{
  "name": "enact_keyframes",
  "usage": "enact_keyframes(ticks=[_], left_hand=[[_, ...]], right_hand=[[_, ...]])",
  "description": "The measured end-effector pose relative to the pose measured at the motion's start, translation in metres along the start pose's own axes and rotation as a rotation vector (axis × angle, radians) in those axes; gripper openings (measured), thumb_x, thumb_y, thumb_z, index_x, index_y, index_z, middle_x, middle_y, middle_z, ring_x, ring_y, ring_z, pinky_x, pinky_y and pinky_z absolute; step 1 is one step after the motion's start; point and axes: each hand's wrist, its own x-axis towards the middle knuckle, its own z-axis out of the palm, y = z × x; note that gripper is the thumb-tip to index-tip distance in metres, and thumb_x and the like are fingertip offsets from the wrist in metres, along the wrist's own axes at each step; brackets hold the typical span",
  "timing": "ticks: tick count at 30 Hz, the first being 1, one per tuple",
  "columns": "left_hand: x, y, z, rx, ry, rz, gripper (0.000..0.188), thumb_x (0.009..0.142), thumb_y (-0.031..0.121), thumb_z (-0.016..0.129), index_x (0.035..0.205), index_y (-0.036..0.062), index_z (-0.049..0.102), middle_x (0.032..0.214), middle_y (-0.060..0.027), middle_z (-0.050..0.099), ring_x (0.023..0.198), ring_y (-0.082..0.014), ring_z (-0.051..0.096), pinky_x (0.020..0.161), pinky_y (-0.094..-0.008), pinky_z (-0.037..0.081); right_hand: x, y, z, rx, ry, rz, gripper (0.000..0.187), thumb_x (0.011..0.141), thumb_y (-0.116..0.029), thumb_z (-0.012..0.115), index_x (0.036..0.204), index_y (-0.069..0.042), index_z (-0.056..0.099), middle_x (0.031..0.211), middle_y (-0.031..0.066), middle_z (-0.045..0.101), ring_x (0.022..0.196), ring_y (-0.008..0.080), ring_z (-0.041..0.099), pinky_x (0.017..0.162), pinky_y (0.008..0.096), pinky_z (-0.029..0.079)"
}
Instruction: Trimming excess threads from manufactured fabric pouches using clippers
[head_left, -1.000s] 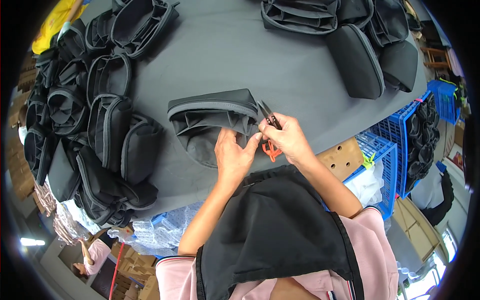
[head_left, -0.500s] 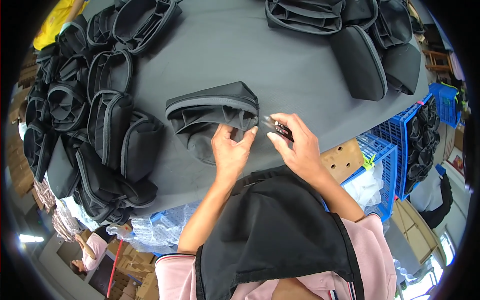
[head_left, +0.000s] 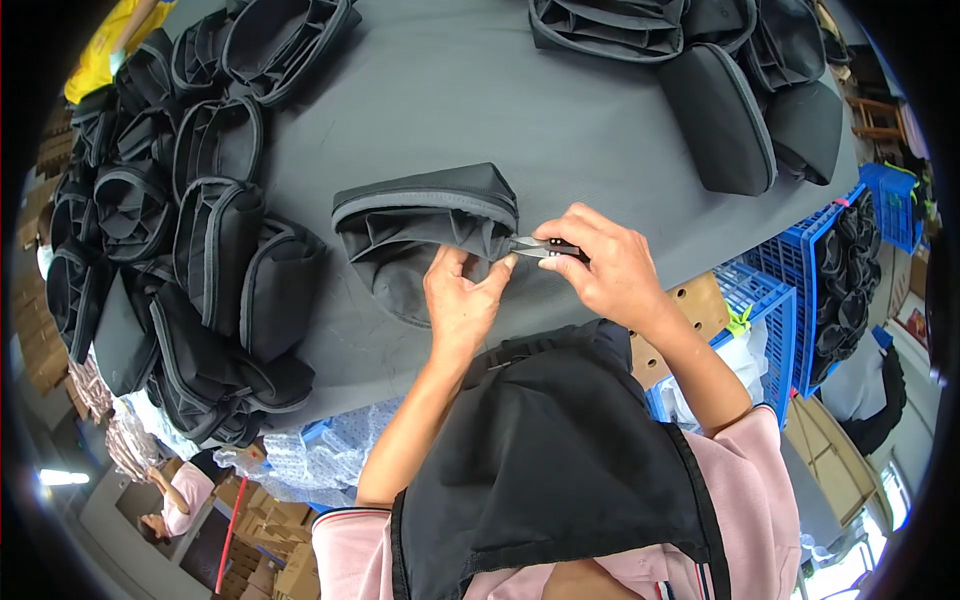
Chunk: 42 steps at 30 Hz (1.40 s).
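A black zippered pouch (head_left: pixel 425 203) lies unzipped on the grey table before me, its inner dividers showing. My left hand (head_left: pixel 463 298) pinches the pouch's right end by its edge, with thumb and fingers closed there. In my right hand (head_left: pixel 610 262) is a pair of thread snips (head_left: pixel 560 247) with a dark handle and short metal blades. The blade tips point left and reach the pouch's right corner, right beside my left thumb. Whether a thread is between the blades is too small to tell.
Several black pouches (head_left: pixel 215 250) are heaped along the table's left side. More pouches (head_left: pixel 718 120) lie at the far right. Blue crates (head_left: pixel 800 290) stand off the right edge, near a wooden board with holes (head_left: pixel 700 308). Other people are at the far left.
My right hand has turned and brought the snips' blades to the pouch's corner; before, they were blurred and just off it. My left hand and the pouch have hardly moved.
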Motion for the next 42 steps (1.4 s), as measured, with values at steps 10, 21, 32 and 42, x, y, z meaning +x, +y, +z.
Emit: enact_keyframes(ticks=[10, 21, 32, 42], left_hand=[[0.0, -0.005, -0.001, 0.001, -0.003, 0.008, 0.029, 0.065, 0.014, 0.077, 0.074, -0.0042, 0.057, 0.069, -0.0069, 0.052, 0.062, -0.0145, 0.046, 0.056, -0.0284, 0.04], [0.0, -0.006, -0.001, 0.05, -0.008, 0.004, 0.03, 0.064, 0.015, 0.077, 0.072, -0.0048, 0.056, 0.067, -0.0074, 0.051, 0.06, -0.0151, 0.046, 0.054, -0.0298, 0.039], [0.0, -0.006, -0.004, 0.0, -0.017, -0.037, 0.03, 0.064, 0.016, 0.078, 0.071, -0.0031, 0.055, 0.069, -0.0057, 0.051, 0.061, -0.0135, 0.045, 0.053, -0.0279, 0.038], [-0.001, -0.004, -0.005, -0.074, -0.032, -0.087, 0.026, 0.066, 0.012, 0.077, 0.076, -0.0025, 0.058, 0.074, -0.0047, 0.053, 0.068, -0.0121, 0.047, 0.061, -0.0272, 0.04]], right_hand=[[-0.001, -0.003, -0.004, -0.178, 0.075, -0.17, 0.019, 0.072, -0.01, 0.065, 0.089, -0.006, 0.063, 0.076, 0.0052, 0.057, 0.062, 0.0249, 0.056, 0.057, 0.0332, 0.045], [0.01, -0.005, -0.013, -0.238, -0.049, -0.139, 0.017, 0.073, -0.012, 0.065, 0.09, -0.007, 0.062, 0.081, 0.0061, 0.056, 0.067, 0.0287, 0.058, 0.059, 0.038, 0.046], [0.015, -0.001, -0.011, -0.207, -0.092, -0.221, 0.018, 0.073, -0.013, 0.065, 0.091, -0.008, 0.063, 0.081, 0.0056, 0.056, 0.07, 0.0271, 0.057, 0.062, 0.037, 0.045], [0.013, -0.01, -0.019, -0.296, -0.072, -0.221, 0.018, 0.073, -0.012, 0.065, 0.089, -0.008, 0.062, 0.08, 0.0053, 0.056, 0.066, 0.0282, 0.057, 0.06, 0.0369, 0.045]])
